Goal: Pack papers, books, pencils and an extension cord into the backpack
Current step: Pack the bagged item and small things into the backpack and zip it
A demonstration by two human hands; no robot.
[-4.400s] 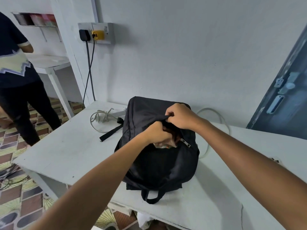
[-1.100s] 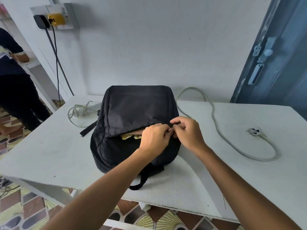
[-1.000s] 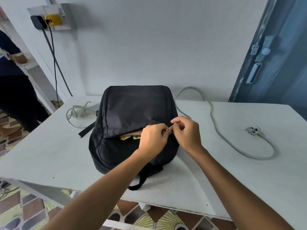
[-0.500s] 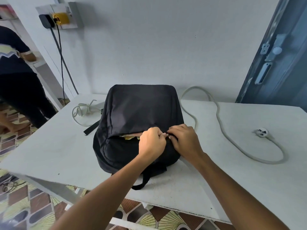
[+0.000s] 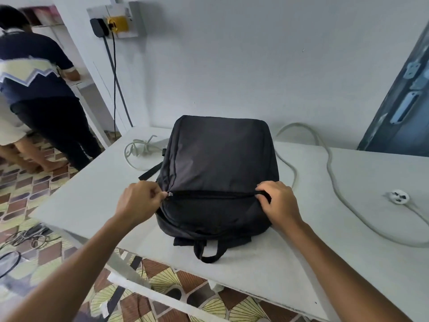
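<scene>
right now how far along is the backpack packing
Mostly done, apparently: the backpack lies on the table with its zipper drawn closed, nothing showing inside. In hand: the left hand pinches the zipper pull; the right hand grips the other end. Left: a white cord remains on the table.

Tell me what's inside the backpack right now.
Nothing inside shows. The backpack looks zipped across, the left hand pinching the zipper pull, the right hand gripping the other end.

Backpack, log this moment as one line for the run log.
backpack: flat on table, zip closed | left hand: pinches zip pull | right hand: grips right zip end | cord: on table, unpacked
</scene>
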